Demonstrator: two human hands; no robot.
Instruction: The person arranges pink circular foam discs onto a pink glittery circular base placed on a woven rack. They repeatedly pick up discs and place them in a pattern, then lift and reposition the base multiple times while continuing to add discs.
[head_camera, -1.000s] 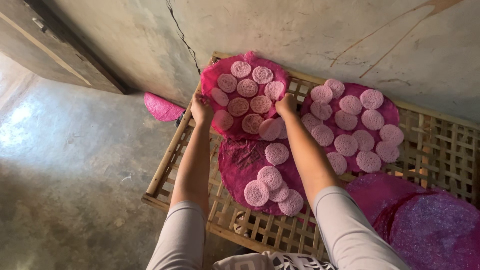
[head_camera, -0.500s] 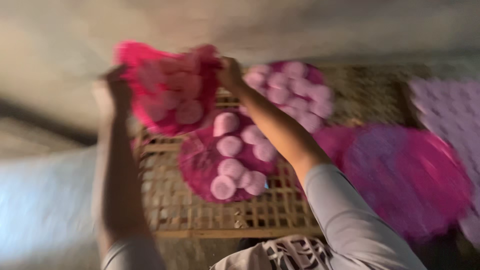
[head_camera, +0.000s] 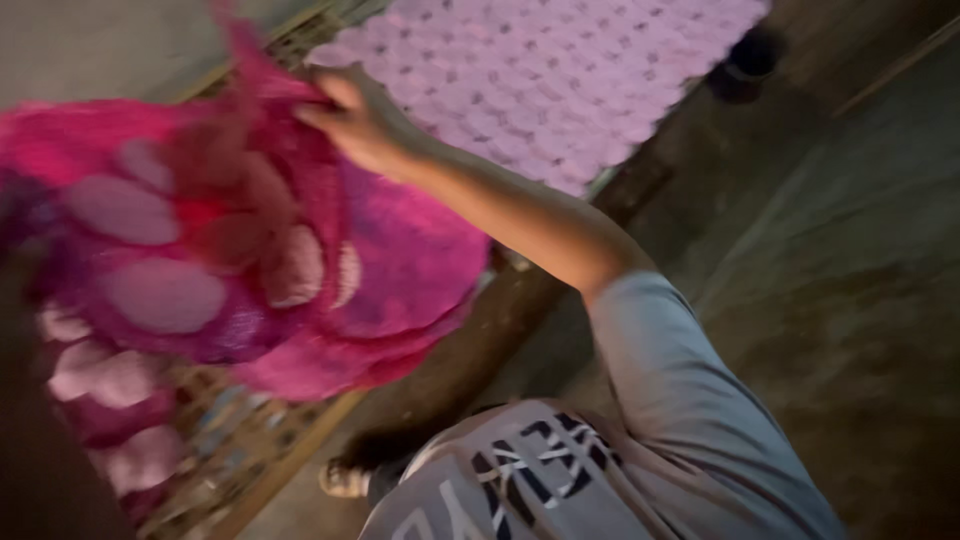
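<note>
The view is heavily motion-blurred. My right hand (head_camera: 350, 120) is shut on the upper edge of a pink mesh sheet (head_camera: 215, 170), lifted and sagging, which carries several round pale pink discs (head_camera: 165, 295). A dark blur along the left edge is probably my left forearm (head_camera: 35, 450). Its hand is lost behind the sheet and the blur. Under the lifted sheet lie more magenta mesh sheets (head_camera: 410, 270).
A large mat covered with rows of pale lilac discs (head_camera: 560, 80) lies at the top. A bamboo lattice rack (head_camera: 230, 440) holds more pink discs (head_camera: 90, 375) at lower left. Bare concrete floor (head_camera: 850, 260) spreads to the right, with a dark round object (head_camera: 750, 55).
The mesh sheet with its discs was lifted off the rack and carried to the side. My head has swung right, and the lilac mat now fills the top.
</note>
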